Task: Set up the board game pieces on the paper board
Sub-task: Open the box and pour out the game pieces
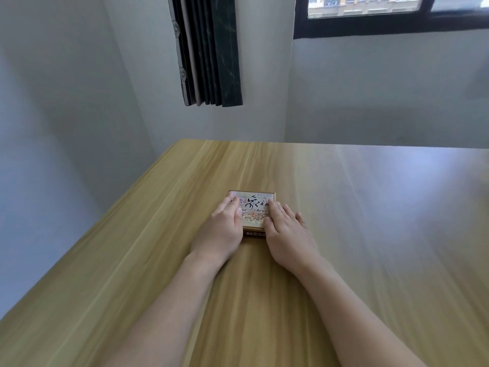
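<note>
A small closed Chinese chess box [253, 207], tan with black calligraphy and a printed picture on its lid, lies flat on the wooden table [344, 207] in the middle of the view. My left hand [222, 229] rests against the box's left side, fingers over the lid's left edge. On the right side lies my right hand [287, 234], thumb on the lid and fingers spread flat on the table. Both hands hold the box between them. No paper board or game pieces are in sight.
The table's left edge runs diagonally from the far corner toward me, with a grey floor and white wall beyond. A dark curtain [209, 49] hangs at the far wall and a window [391, 11] is at the upper right.
</note>
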A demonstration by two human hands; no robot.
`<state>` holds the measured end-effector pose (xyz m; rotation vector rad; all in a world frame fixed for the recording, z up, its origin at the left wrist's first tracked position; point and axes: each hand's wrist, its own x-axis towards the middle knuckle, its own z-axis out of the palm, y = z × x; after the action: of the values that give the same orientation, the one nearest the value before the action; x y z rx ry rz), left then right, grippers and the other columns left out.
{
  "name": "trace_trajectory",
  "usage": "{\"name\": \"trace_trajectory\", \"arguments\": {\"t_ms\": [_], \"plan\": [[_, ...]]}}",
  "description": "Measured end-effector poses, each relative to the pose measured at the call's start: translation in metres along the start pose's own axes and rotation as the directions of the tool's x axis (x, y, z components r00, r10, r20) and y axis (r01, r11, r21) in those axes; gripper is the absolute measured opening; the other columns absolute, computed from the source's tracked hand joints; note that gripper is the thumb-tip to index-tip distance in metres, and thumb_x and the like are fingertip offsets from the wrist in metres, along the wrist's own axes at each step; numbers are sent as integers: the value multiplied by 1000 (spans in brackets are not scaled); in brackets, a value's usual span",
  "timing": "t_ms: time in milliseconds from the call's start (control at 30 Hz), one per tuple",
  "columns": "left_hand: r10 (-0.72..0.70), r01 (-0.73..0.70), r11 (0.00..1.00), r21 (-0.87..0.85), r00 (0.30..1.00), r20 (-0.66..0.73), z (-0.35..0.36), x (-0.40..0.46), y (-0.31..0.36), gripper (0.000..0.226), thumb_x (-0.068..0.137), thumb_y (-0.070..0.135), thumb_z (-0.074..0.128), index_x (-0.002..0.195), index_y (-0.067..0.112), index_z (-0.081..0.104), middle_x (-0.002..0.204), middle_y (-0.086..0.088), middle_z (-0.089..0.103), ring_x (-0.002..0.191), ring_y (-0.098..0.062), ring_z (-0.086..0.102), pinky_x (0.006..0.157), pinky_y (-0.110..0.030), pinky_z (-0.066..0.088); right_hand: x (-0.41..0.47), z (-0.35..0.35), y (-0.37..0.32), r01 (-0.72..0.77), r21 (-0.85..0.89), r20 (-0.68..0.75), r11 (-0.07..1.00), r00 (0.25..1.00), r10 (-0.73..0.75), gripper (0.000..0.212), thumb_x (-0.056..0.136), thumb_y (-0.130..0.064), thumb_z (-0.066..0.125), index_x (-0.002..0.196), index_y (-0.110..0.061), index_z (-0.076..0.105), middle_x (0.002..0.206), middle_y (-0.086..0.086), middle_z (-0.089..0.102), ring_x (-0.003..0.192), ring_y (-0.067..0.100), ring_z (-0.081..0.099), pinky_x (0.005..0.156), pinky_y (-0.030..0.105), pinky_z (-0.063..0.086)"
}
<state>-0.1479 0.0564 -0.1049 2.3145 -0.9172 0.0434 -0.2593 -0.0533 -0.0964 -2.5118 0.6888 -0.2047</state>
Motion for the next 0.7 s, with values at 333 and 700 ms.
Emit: {"name": "trace_trajectory", "arguments": {"t_ms": [333,700], "plan": [[99,-101,993,53,994,40,-1,-16,6,48,101,34,36,146,17,41,156,9,28,140,-13,31,113,-31,28,-21,-7,12,-6,207,-117,978,993,31,45,102,-32,30,146,-28,36,152,-9,37,142,8,24,119,34,9],[127,-121,931,343,992,5,2,-26,32,93,68,83,21,139,27,42,141,6,30,127,-19,24,105,-34,25,15,-20,27,-7,643,-354,766,884,305,36,91,-5,40,115,-17,64,109,-5,66,106,15,61,98,37,47]]}}
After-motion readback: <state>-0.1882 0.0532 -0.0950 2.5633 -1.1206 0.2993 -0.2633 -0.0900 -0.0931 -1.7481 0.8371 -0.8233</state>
